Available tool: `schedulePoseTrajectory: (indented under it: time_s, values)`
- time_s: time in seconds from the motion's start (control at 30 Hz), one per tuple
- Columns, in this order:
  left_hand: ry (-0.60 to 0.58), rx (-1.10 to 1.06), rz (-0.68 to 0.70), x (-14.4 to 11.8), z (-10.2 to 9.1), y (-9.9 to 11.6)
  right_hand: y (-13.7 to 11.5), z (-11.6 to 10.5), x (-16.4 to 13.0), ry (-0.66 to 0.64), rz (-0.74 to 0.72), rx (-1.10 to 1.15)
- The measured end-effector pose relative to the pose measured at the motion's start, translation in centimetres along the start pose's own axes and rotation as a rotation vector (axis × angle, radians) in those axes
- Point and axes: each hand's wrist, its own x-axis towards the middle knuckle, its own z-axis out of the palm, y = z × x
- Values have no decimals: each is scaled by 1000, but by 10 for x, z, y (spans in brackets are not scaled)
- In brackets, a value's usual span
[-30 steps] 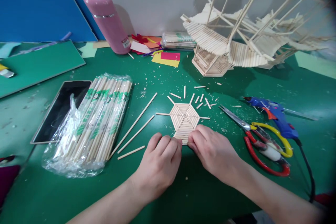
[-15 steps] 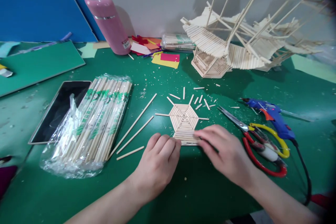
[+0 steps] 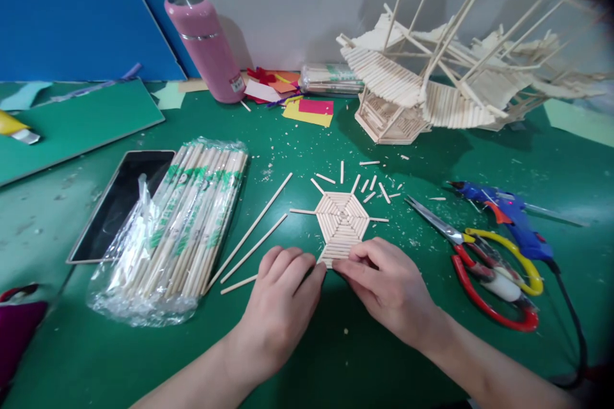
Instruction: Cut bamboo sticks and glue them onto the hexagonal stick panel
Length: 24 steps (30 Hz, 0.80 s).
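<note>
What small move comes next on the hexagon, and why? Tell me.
Probably press the near edge flush. Both the left hand and right hand have fingertips at the hexagon's near side, where the outermost sticks sit, and cut pieces lie beyond it.

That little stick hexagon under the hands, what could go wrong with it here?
Both hands, left and right, press on the near edge of the hexagon; uneven pressure might shift its sticks. The scissors lie open beside the right hand, so a sideways reach could catch the blades.
</note>
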Motion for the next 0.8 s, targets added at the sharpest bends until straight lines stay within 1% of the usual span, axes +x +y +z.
schedulePoseTrajectory:
  time_s: [0.13,0.27,0.43,0.53,0.63,0.73,0.8]
  values:
    - [9,17,8,-2,3,0,2,1,-1,-7,-29,-12]
    - [-6,33,6,-1,3,0,2,1,0,-28,-16,-1]
    - [25,43,-1,2,2,1,0,3,0,-33,1,4]
    - [9,-2,-25,4,0,0,1,1,-1,0,14,41]
    - [30,-48,-53,4,-3,0,4,-3,-4,96,58,133]
    - [62,-5,-36,3,-2,1,7,-8,-7,156,109,174]
    - [37,65,12,3,1,2,8,-8,-8,149,108,165]
